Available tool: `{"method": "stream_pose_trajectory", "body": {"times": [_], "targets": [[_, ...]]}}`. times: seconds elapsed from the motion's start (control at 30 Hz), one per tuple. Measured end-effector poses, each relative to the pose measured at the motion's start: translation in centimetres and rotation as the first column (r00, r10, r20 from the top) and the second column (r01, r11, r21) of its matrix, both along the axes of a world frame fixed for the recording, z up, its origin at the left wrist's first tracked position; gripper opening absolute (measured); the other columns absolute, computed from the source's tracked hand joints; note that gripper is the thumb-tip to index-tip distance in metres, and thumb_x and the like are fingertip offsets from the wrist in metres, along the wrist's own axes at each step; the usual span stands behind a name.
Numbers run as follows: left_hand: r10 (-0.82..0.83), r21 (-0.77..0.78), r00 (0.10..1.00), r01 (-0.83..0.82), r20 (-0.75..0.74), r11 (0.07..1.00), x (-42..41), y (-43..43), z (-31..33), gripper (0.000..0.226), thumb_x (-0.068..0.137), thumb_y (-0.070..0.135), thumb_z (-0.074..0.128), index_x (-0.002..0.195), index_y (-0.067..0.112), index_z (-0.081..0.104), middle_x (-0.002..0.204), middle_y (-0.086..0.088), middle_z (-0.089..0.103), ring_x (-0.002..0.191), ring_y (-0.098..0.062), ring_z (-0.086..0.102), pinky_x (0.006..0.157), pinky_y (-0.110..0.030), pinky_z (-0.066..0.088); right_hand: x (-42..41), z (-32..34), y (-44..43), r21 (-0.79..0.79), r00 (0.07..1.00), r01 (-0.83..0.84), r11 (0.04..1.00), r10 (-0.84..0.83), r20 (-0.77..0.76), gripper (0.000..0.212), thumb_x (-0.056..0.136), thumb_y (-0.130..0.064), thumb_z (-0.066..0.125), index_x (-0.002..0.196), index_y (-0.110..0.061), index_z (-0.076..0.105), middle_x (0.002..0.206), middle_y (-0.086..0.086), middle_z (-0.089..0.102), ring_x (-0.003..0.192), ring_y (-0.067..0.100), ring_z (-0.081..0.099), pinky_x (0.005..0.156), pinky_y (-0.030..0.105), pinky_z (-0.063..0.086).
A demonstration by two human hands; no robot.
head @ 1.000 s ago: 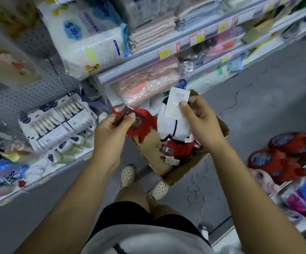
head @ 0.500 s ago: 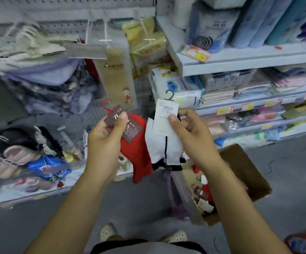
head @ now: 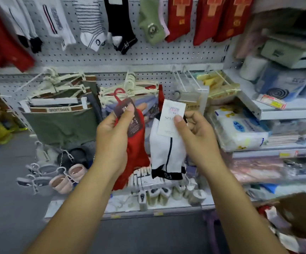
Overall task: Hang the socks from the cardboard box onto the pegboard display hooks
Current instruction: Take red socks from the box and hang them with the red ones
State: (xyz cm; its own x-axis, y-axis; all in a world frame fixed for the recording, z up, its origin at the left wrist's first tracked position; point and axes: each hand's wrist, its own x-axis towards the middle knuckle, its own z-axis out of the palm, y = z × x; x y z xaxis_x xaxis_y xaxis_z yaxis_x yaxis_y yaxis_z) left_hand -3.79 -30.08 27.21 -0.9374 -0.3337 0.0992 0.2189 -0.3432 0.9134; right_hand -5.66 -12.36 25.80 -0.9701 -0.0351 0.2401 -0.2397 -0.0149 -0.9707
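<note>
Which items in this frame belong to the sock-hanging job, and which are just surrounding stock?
Job:
red sock with dark card tag, in left hand
white sock with black trim and white card tag, in right hand
brown cardboard box
white pegboard

Surrounding stock:
olive underwear on cream hangers
pink slippers
white tissue pack

A shop aisle under flat, even light — a grey floor below, white metal shelves stacked with packaged goods on the right, and folded underwear on cream hangers hanging at centre.
</note>
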Motion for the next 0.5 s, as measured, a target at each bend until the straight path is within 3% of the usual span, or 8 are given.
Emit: {"method": "stream_pose_trajectory", "body": {"times": [0.1, 0.23, 0.3, 0.37, 0.43, 0.5], "targets": [[0.003, -0.004, 1.0, -0.003, -0.022, 1.0, -0.9, -1.1, 1.8, 0.019, 0.102, 0.031, 0.059, 0.107, 0.03, 0.078, 0.108, -0.007, 0.079, 0.088, -0.02, 0.075, 0.084, -0.046, 0.06, -0.9, 1.7, -1.4, -0.007, 0.999, -0.022, 1.0, 0.022, -0.033, 0.02, 0.088, -0.05, 0.064, 0.096, -0.031, 0.064, 0.089, 0.014, 0.076, 0.078, 0.03, 0.065, 0.067, 0.048, 0.049], [0.023, 0.032, 0.999, -0.023, -0.024, 0.999, -2.9, -2.0, 4.4, 0.02, 0.105, 0.03, 0.056, 0.098, 0.027, 0.075, 0.098, -0.007, 0.078, 0.078, -0.016, 0.065, 0.065, -0.03, 0.053, -3.0, 4.4, -2.0, 0.04, 0.996, -0.01, 0.999, 0.013, -0.085, 0.02, 0.089, -0.051, 0.062, 0.095, -0.032, 0.064, 0.085, 0.016, 0.074, 0.073, 0.025, 0.062, 0.065, 0.041, 0.046], [0.008, 0.062, 1.0, -0.006, -0.027, 0.998, -4.2, -2.3, 5.6, 0.016, 0.103, 0.029, 0.059, 0.095, 0.021, 0.071, 0.085, -0.003, 0.075, 0.078, -0.016, 0.062, 0.068, -0.03, 0.05, -4.3, 5.7, -2.2, 0.072, 0.994, -0.008, 0.997, 0.016, -0.109, 0.018, 0.089, -0.053, 0.062, 0.093, -0.035, 0.063, 0.088, 0.02, 0.073, 0.073, 0.032, 0.062, 0.062, 0.05, 0.048], [-0.036, 0.108, 0.997, 0.043, -0.067, 0.993, -5.6, -2.6, 6.6, 0.013, 0.102, 0.027, 0.061, 0.112, 0.024, 0.069, 0.074, 0.006, 0.065, 0.074, -0.011, 0.057, 0.077, -0.032, 0.046, -5.9, 6.8, -2.5, 0.095, 0.989, -0.014, 0.995, 0.028, -0.144, 0.011, 0.093, -0.05, 0.061, 0.091, -0.039, 0.062, 0.091, 0.018, 0.074, 0.078, 0.047, 0.065, 0.066, 0.061, 0.051], [-0.103, 0.136, 0.986, 0.12, -0.128, 0.983, -7.0, -3.0, 7.6, 0.024, 0.102, 0.027, 0.057, 0.125, 0.021, 0.059, 0.072, 0.009, 0.055, 0.069, -0.01, 0.05, 0.071, -0.026, 0.044, -7.7, 7.7, -2.7, 0.101, 0.983, -0.016, 0.995, 0.034, -0.179, 0.009, 0.095, -0.046, 0.061, 0.09, -0.04, 0.063, 0.091, 0.016, 0.075, 0.081, 0.048, 0.066, 0.066, 0.057, 0.052], [-0.122, 0.143, 0.971, 0.153, -0.207, 0.978, -8.1, -3.5, 8.5, 0.023, 0.104, 0.022, 0.048, 0.126, 0.016, 0.053, 0.077, 0.005, 0.057, 0.07, -0.012, 0.049, 0.066, -0.024, 0.044, -9.6, 8.6, -3.1, 0.104, 0.979, -0.042, 0.994, 0.062, -0.193, 0.011, 0.095, -0.045, 0.061, 0.091, -0.036, 0.064, 0.093, 0.03, 0.068, 0.07, 0.037, 0.061, 0.064, 0.047, 0.046]]}}
